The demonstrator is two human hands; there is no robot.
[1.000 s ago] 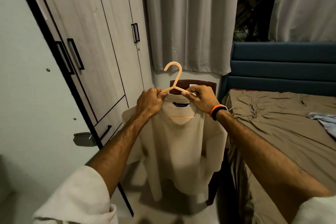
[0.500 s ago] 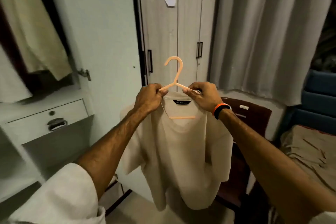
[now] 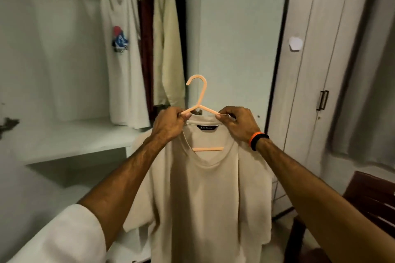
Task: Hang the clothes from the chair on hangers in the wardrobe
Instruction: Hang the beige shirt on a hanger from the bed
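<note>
Pinching hanger [image 3: 197,100] shoulders in left hand [image 3: 171,126] and right hand [image 3: 237,126]; keeping shirt [image 3: 205,198] level, lifting hook toward rail.

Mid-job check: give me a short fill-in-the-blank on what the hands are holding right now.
1. The beige T-shirt hangs on a hanger coloured ____.
2. The orange-and-black band sits on the ____ wrist.
3. The left hand and right hand each grip one ____ of the hanger.
4. The white vest in the wardrobe bears a ____ print.

Missing: peach; right; shoulder; red and blue
</note>
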